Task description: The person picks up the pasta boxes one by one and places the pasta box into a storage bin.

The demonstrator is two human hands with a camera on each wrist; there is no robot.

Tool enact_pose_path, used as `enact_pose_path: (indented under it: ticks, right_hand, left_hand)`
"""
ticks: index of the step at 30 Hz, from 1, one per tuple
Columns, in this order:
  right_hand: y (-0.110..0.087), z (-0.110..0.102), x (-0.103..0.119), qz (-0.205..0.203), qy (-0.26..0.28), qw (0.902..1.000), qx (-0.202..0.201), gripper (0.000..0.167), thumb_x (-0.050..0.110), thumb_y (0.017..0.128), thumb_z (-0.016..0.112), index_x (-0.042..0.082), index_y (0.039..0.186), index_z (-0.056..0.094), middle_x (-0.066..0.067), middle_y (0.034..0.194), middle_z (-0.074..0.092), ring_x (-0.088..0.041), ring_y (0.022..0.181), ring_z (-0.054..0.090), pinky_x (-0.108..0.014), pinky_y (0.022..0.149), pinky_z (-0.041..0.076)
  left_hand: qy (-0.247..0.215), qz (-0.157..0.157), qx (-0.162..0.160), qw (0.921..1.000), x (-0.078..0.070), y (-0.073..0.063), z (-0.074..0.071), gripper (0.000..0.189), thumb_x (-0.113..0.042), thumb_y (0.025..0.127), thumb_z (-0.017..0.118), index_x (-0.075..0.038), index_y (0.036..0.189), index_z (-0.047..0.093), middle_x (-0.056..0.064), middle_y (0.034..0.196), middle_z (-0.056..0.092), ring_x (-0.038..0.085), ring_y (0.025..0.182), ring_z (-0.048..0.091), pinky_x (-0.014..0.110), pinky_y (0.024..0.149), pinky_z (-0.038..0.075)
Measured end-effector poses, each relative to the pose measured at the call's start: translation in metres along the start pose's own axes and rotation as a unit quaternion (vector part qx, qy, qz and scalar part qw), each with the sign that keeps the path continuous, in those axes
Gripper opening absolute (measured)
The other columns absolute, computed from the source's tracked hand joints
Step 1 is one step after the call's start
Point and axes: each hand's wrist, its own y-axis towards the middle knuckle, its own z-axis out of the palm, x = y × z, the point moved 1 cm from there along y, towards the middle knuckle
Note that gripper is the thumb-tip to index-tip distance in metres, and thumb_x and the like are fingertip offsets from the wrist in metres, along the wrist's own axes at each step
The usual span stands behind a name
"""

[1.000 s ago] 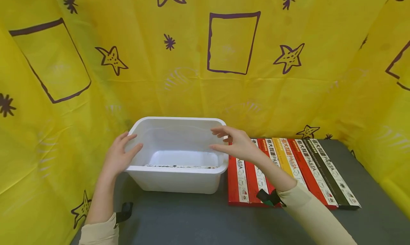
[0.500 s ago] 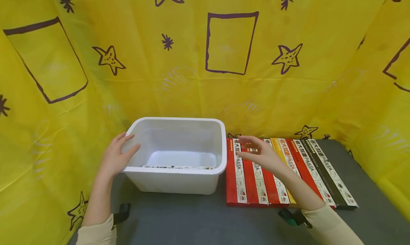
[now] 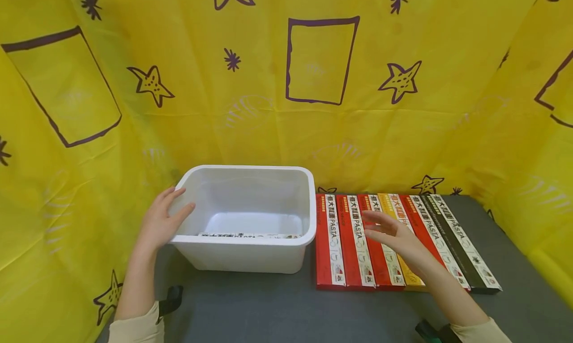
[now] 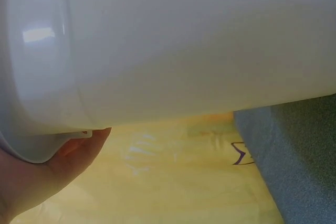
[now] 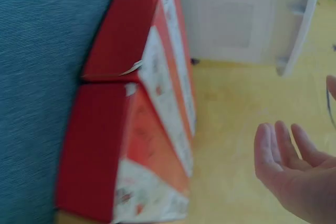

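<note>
My left hand (image 3: pixel 161 221) holds the left rim of a white plastic tub (image 3: pixel 241 256), its thumb over the inner side; in the left wrist view, fingers (image 4: pixel 79 158) show against the rim. Inside the tub, along the near wall, the printed edge of a box (image 3: pixel 250 235) shows; the rest of it is hidden. My right hand (image 3: pixel 394 236) hovers over a row of long pasta boxes, with relaxed fingers and nothing in them. Below and beside it are red boxes (image 3: pixel 349 253) and a yellow box (image 3: pixel 412 279). The right wrist view shows this hand (image 5: pixel 304 177) apart from the boxes.
A red box (image 3: pixel 436 238) and a black box (image 3: pixel 461 238) lie at the right end of the row. The boxes stand close to the tub's right side on a dark grey table (image 3: pixel 268 308). A yellow patterned cloth (image 3: pixel 259 134) encloses the back and sides.
My right hand has moved away from the tub's right rim, going right and slightly down over the pasta boxes. My left hand stays at the left rim.
</note>
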Motion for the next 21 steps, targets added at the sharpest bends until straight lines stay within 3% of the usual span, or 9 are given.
enact_pose_path:
  ticks: [3, 7, 10, 15, 21]
  right_hand:
    - [-0.006, -0.009, -0.012, 0.021, 0.028, 0.9993, -0.010, 0.061, 0.031, 0.095, 0.064, 0.012, 0.148, 0.040, -0.015, 0.149, 0.041, -0.035, 0.128, 0.048, -0.055, 0.105, 0.038]
    - [-0.015, -0.020, -0.021, 0.024, 0.058, 0.9978, -0.021, 0.063, 0.028, 0.097, 0.061, 0.006, 0.150, 0.035, -0.019, 0.149, 0.039, -0.022, 0.123, 0.054, -0.036, 0.099, 0.047]
    - [-0.020, -0.028, -0.026, 0.020, 0.080, 0.9963, -0.024, 0.060, 0.025, 0.099, 0.059, 0.004, 0.149, 0.035, -0.010, 0.144, 0.047, -0.010, 0.118, 0.057, -0.027, 0.094, 0.049]
    - [-0.027, -0.042, -0.035, 0.024, 0.121, 0.9920, -0.027, 0.049, 0.020, 0.100, 0.057, 0.012, 0.146, 0.042, 0.015, 0.125, 0.058, -0.004, 0.112, 0.059, -0.027, 0.092, 0.051]
    - [-0.035, -0.058, -0.044, 0.030, 0.119, 0.9913, -0.048, 0.053, 0.020, 0.100, 0.056, 0.007, 0.148, 0.037, 0.017, 0.124, 0.057, -0.001, 0.109, 0.060, -0.024, 0.090, 0.051]
  left_hand:
    - [-0.003, -0.002, 0.001, 1.0000, 0.001, 0.001, 0.000, 0.068, -0.045, 0.098, 0.053, 0.000, 0.147, 0.038, 0.027, 0.155, 0.022, 0.054, 0.136, 0.022, 0.073, 0.103, 0.020]
    - [-0.003, -0.001, 0.002, 1.0000, 0.001, 0.001, 0.000, 0.068, -0.045, 0.098, 0.053, 0.000, 0.147, 0.039, 0.028, 0.155, 0.022, 0.054, 0.136, 0.021, 0.073, 0.103, 0.019]
    - [-0.003, -0.003, 0.002, 1.0000, 0.001, 0.001, 0.000, 0.068, -0.046, 0.098, 0.053, 0.001, 0.147, 0.039, 0.028, 0.154, 0.022, 0.054, 0.136, 0.021, 0.073, 0.103, 0.019]
    - [0.002, -0.001, 0.002, 1.0000, 0.000, 0.001, 0.001, 0.068, -0.045, 0.098, 0.053, 0.001, 0.146, 0.040, 0.028, 0.154, 0.023, 0.054, 0.136, 0.022, 0.073, 0.103, 0.020]
    - [0.000, 0.003, 0.003, 1.0000, 0.000, 0.002, 0.001, 0.067, -0.045, 0.098, 0.053, 0.002, 0.145, 0.040, 0.028, 0.154, 0.023, 0.055, 0.136, 0.022, 0.072, 0.103, 0.020]
